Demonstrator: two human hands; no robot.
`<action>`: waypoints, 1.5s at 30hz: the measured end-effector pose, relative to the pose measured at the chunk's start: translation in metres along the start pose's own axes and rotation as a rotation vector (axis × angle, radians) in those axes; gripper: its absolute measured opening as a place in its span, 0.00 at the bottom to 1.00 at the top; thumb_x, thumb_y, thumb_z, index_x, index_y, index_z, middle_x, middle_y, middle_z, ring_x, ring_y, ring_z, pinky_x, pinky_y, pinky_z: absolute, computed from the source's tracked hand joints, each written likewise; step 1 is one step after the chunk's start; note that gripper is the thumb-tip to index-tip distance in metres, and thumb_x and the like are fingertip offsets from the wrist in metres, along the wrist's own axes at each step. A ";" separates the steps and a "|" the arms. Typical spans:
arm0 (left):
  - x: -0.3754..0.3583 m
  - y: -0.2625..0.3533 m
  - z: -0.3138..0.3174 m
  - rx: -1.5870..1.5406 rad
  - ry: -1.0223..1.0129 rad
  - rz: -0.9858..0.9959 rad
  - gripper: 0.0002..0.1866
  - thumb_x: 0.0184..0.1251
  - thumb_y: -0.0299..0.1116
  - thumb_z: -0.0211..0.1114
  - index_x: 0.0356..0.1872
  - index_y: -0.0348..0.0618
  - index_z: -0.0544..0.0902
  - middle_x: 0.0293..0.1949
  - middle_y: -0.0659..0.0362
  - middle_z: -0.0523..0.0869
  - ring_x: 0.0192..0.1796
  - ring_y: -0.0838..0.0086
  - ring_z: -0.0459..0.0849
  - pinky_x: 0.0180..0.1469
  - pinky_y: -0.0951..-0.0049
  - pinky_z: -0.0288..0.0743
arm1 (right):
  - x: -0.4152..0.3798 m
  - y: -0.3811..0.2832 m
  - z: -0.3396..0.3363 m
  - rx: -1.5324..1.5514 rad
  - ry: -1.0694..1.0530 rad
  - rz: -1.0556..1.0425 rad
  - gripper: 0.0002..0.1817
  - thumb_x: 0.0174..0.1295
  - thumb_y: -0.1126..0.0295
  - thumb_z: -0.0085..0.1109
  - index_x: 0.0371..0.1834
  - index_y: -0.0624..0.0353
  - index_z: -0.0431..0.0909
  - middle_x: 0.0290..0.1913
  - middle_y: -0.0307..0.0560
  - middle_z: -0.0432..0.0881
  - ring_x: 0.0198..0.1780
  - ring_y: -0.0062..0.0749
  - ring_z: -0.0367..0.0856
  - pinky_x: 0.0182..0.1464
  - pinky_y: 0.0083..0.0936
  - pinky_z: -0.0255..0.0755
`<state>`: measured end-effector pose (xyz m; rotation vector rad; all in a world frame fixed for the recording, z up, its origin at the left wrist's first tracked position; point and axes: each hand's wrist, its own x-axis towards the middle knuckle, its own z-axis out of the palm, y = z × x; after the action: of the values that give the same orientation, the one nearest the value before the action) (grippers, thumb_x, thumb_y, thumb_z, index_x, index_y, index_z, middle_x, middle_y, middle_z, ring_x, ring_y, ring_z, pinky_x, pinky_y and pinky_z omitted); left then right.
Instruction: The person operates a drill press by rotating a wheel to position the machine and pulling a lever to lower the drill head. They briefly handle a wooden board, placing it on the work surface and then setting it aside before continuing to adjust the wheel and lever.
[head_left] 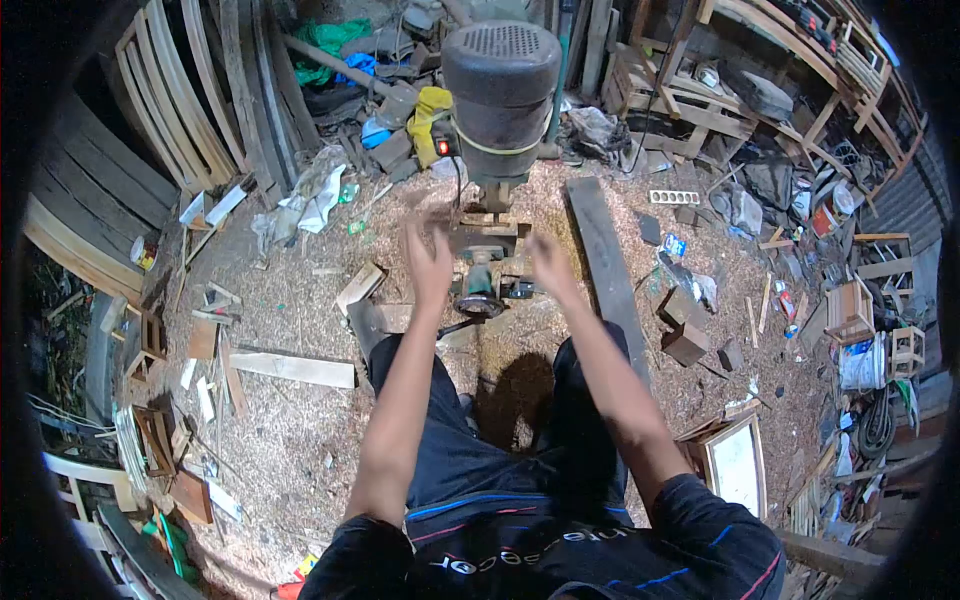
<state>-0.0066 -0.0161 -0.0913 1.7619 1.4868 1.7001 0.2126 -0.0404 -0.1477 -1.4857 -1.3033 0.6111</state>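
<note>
Between my hands stands a bench machine with a large dark motor (500,90) and a spindle pointing down. A short wooden piece (490,222) lies under the spindle, on the machine's bed. My left hand (430,262) is raised just left of the bed, thumb and fingers apart, holding nothing. On the other side, my right hand (548,262) is close to the right end of the bed, its fingers smeared by motion. A round handwheel (479,304) sits low at the front of the machine, between my knees.
Wood shavings cover the floor (290,430). A long dark plank (603,240) lies right of the machine, and a pale board (293,368) lies to the left. Wooden blocks (685,343) are near my right knee. A red-lit switch (443,147) glows beside the motor.
</note>
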 end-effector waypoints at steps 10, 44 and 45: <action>-0.156 -0.172 -0.004 0.590 -0.692 -0.881 0.23 0.65 0.32 0.59 0.59 0.30 0.75 0.61 0.40 0.76 0.65 0.46 0.74 0.69 0.51 0.66 | -0.122 0.121 0.077 -0.209 -0.660 -0.089 0.56 0.63 0.58 0.62 0.78 0.73 0.29 0.78 0.77 0.40 0.80 0.62 0.44 0.79 0.36 0.48; -0.147 -0.108 -0.009 0.493 -0.692 -0.513 0.12 0.58 0.28 0.66 0.44 0.37 0.86 0.43 0.38 0.85 0.48 0.45 0.85 0.52 0.52 0.79 | -0.110 0.057 0.046 -0.072 -0.557 0.138 0.51 0.66 0.51 0.63 0.78 0.72 0.43 0.78 0.73 0.50 0.79 0.57 0.51 0.78 0.38 0.48; -0.133 -0.101 -0.009 0.445 -0.602 -0.412 0.13 0.60 0.28 0.66 0.46 0.35 0.85 0.47 0.39 0.84 0.50 0.45 0.83 0.54 0.53 0.77 | -0.100 0.056 0.044 -0.039 -0.477 0.090 0.49 0.67 0.52 0.62 0.78 0.72 0.45 0.77 0.73 0.51 0.79 0.58 0.52 0.78 0.38 0.48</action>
<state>-0.0319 -0.0814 -0.2431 1.7678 1.8299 0.5919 0.1684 -0.1117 -0.2378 -1.4879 -1.6195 1.0503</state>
